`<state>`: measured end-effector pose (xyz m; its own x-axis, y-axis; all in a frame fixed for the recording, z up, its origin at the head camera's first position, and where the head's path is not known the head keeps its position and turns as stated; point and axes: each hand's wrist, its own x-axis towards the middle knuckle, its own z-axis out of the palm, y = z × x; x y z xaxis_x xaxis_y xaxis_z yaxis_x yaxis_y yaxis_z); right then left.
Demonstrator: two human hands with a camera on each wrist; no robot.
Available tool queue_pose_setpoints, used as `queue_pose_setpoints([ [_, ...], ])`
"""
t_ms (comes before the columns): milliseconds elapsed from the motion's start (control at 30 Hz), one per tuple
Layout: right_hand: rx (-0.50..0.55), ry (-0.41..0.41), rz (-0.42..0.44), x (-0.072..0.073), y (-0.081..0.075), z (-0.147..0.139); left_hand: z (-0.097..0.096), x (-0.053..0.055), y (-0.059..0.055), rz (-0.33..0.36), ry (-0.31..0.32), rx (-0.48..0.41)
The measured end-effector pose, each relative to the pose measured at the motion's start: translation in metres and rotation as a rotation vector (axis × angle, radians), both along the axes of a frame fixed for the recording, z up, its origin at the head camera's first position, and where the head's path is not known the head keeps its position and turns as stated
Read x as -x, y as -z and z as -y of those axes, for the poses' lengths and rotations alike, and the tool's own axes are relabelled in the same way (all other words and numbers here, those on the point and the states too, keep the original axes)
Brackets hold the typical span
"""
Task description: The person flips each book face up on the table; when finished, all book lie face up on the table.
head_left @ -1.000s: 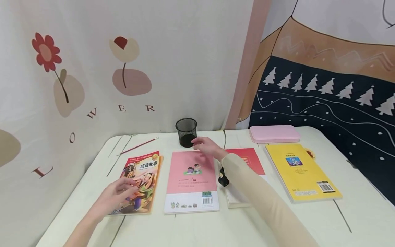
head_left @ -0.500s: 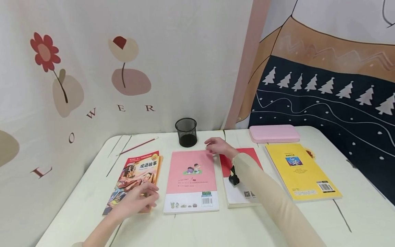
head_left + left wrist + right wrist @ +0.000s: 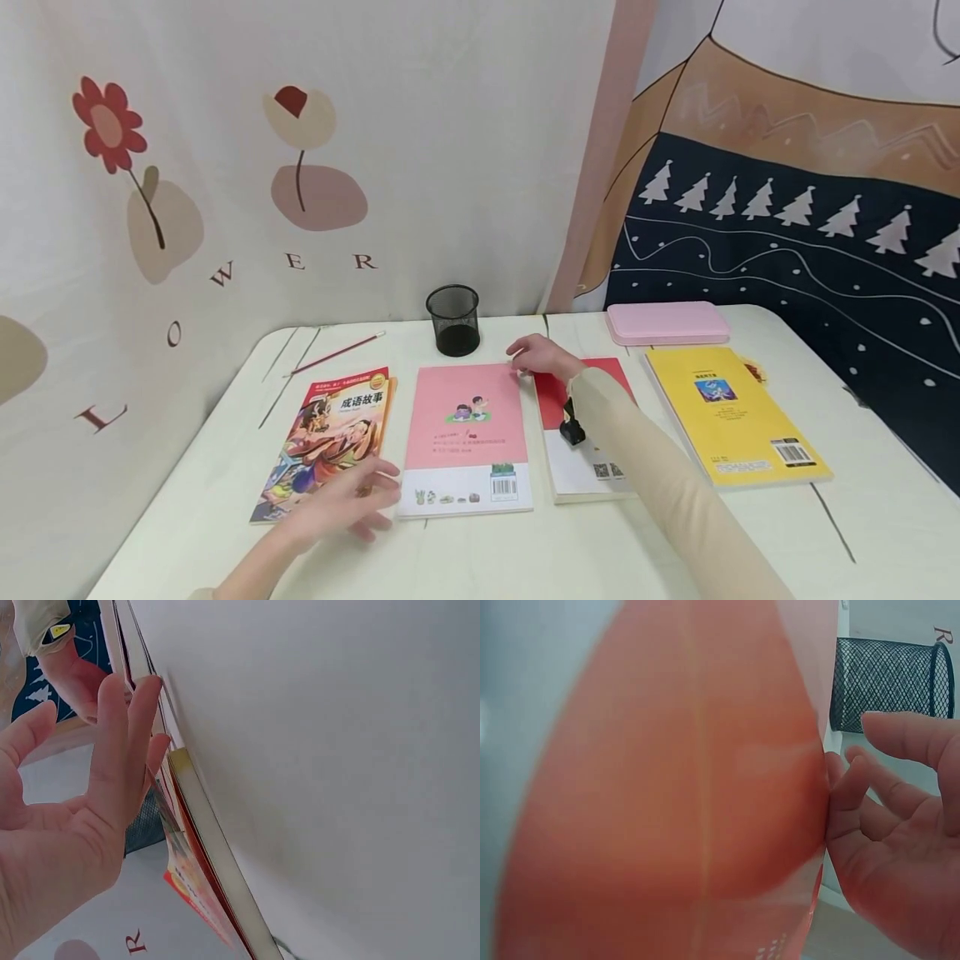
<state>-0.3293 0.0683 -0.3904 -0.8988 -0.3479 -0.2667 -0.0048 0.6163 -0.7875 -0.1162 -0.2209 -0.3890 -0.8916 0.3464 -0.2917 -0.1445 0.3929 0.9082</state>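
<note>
Pink bk [image 3: 467, 433] nr R hand [image 3: 546, 358]

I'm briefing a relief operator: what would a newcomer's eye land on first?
Probably the bright yellow book at the right end of the row of books on the white table. Next, the left hand by the near right corner of the leftmost book and the right hand by the far right corner of the pink book. Behind the row stands a black mesh cup.

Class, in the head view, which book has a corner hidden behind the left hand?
The leftmost book, with the crowded, colourful picture cover and large black title. The left hand hides its near right corner; nothing else in the row lies so far left.
</note>
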Motion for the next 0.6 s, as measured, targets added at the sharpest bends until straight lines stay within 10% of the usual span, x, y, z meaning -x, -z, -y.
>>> queue_pose_setpoints([
  [600,0.048,-0.004,0.037,-0.0016,-0.0029,0.0006,-0.0043,0.0009,-0.0020,0.038,0.019,-0.038],
])
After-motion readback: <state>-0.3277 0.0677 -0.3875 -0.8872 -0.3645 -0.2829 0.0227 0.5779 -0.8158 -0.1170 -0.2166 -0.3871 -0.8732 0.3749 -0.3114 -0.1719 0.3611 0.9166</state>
